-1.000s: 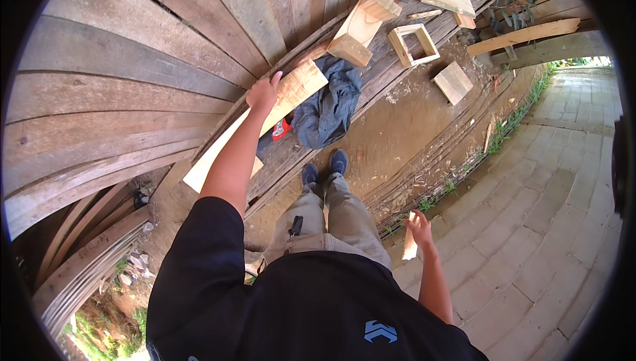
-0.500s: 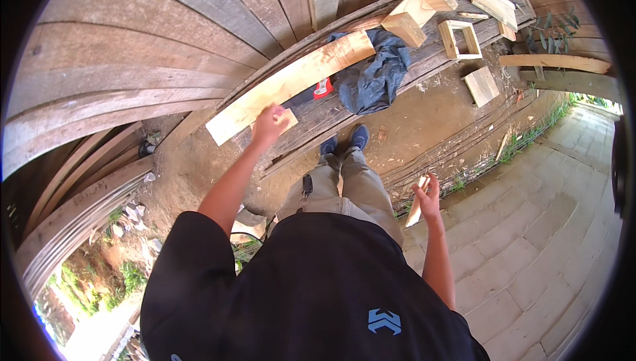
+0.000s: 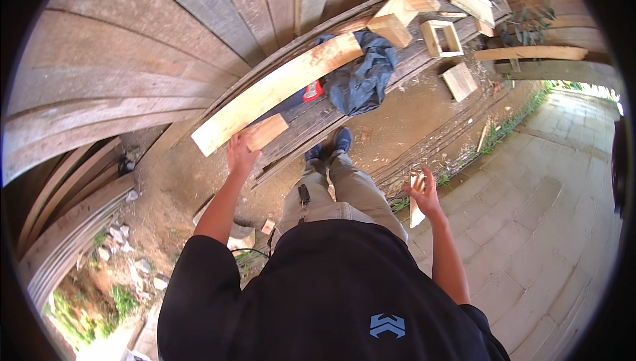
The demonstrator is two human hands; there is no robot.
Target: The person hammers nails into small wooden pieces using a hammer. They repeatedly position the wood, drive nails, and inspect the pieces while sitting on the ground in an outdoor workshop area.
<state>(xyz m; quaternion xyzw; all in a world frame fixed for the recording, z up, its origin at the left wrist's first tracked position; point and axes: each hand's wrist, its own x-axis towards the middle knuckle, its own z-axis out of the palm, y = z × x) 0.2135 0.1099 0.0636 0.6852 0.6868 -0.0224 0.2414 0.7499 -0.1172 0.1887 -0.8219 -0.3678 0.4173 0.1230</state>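
Block (image 3: 268, 132) beside the board (image 3: 275, 89) has left hand (image 3: 240, 157) at its likely handiest end, grip unclear; right hand (image 3: 427, 198), well right of board, grips offcut (image 3: 416, 213).

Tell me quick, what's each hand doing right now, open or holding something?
Left hand: at the end of a short wood block; can't tell if it's gripping.
Right hand: holding a small wood piece.

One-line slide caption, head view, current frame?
Left hand at a short wood block beside a long plank; right hand holding a small wood piece.
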